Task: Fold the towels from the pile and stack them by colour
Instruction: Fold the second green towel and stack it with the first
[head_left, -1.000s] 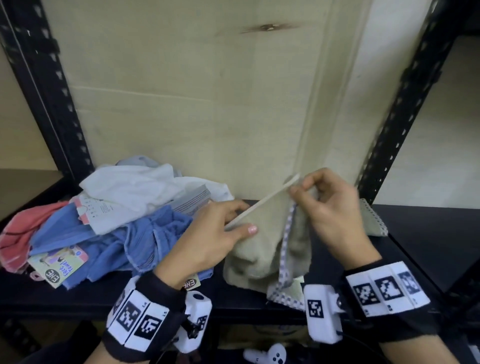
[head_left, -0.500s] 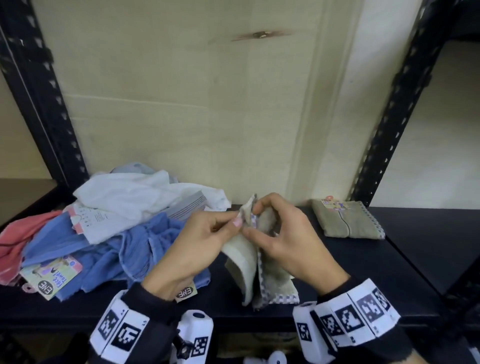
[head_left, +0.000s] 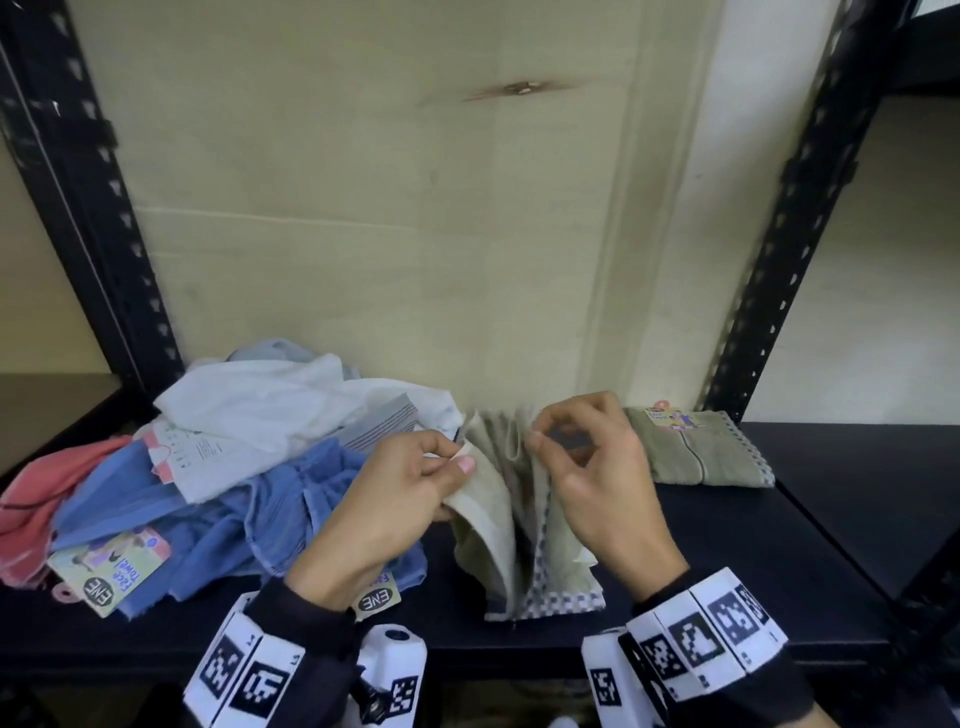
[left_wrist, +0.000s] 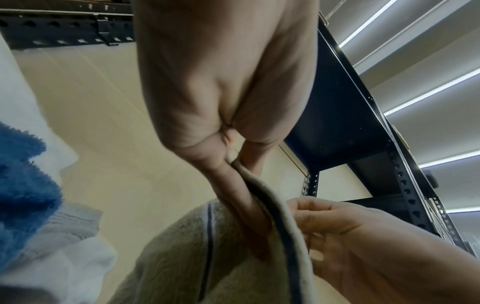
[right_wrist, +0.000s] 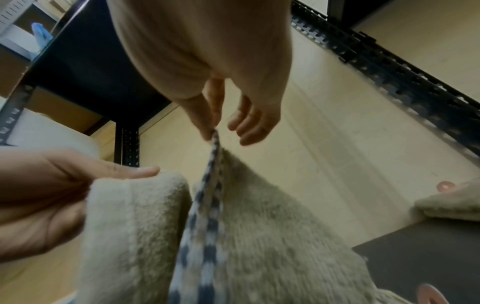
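Note:
A beige towel (head_left: 511, 525) with a blue-and-white checked edge hangs over the black shelf (head_left: 727, 597), held up by both hands. My left hand (head_left: 457, 462) pinches its plain hem at the left; the same pinch shows in the left wrist view (left_wrist: 249, 207). My right hand (head_left: 535, 441) pinches the checked edge (right_wrist: 207, 205) between thumb and forefinger (right_wrist: 211, 133). The towel's lower end rests on the shelf. The unfolded pile (head_left: 218, 467) of white, blue and pink towels lies to the left. One folded beige towel (head_left: 696, 452) lies to the right.
Black perforated uprights (head_left: 779, 218) frame the shelf bay, with a pale board wall (head_left: 389, 208) behind. A paper label reading "Face Towel" (head_left: 109, 569) hangs off the pile's front. Bare shelf surface lies in front of the folded towel.
The hands came down from holding the towel stretched high, met over the shelf, and now draw slightly apart, each with an edge. The folded towel at the right came into view.

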